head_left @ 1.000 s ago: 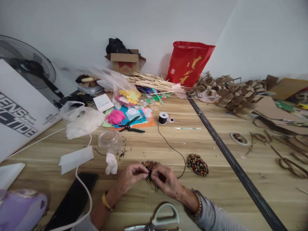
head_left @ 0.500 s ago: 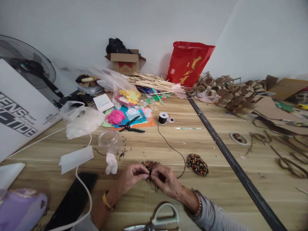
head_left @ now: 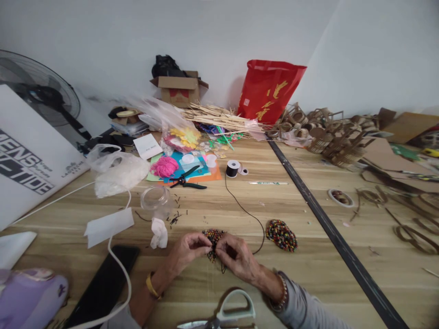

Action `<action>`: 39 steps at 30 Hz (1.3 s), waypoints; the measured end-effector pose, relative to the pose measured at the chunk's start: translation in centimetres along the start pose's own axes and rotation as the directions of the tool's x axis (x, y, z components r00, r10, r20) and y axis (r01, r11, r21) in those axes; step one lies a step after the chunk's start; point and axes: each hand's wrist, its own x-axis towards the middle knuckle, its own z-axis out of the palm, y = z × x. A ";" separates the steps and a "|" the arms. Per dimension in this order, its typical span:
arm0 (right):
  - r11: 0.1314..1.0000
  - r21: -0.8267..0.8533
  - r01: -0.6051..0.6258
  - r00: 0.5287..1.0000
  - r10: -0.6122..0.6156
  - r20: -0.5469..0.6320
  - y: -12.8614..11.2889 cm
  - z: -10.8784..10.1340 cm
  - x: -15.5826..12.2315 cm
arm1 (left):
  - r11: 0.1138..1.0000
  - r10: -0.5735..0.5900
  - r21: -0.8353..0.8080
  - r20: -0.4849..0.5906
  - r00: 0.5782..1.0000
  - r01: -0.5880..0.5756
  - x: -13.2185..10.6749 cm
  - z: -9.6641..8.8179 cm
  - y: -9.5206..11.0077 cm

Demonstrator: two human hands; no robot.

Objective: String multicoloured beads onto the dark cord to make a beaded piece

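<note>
Thumb and fingertips of my left hand [head_left: 192,249] are pinched together; whatever lies between them is too small to make out. Just to its right, my right hand [head_left: 238,257] is closed in a pinch on a black cord [head_left: 244,209], which runs from a spool [head_left: 232,168] and passes behind the hand. A short loop of it hangs below the fingers. Loose multicoloured beads [head_left: 213,236] lie on the table behind and between both hands, partly hidden by them. A coiled string of similar beads [head_left: 281,235] rests to the right.
Scissors [head_left: 236,306] lie close in front of me. Black-handled pliers [head_left: 188,179], pink yarn [head_left: 164,166] and a clear round container [head_left: 155,198] stand further back. A white cable [head_left: 120,265] crosses a dark flat object [head_left: 103,283] on the left. Small woven baskets [head_left: 343,144] crowd the back right.
My fingertips have drawn very slightly apart, showing a little more of the beads between them. Everything else stays in place.
</note>
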 end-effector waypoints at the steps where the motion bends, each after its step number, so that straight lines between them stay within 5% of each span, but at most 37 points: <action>1: 1.000 -0.002 -0.002 1.000 0.002 0.002 0.0 0.0 0.0 | 1.000 0.001 -0.002 0.000 1.000 -0.001 0.0 0.0 -0.1; 39: 0.999 0.010 -0.034 0.999 0.034 -0.003 -0.3 0.0 0.1 | 0.997 0.033 0.066 0.045 0.998 -0.036 -0.1 0.0 -0.3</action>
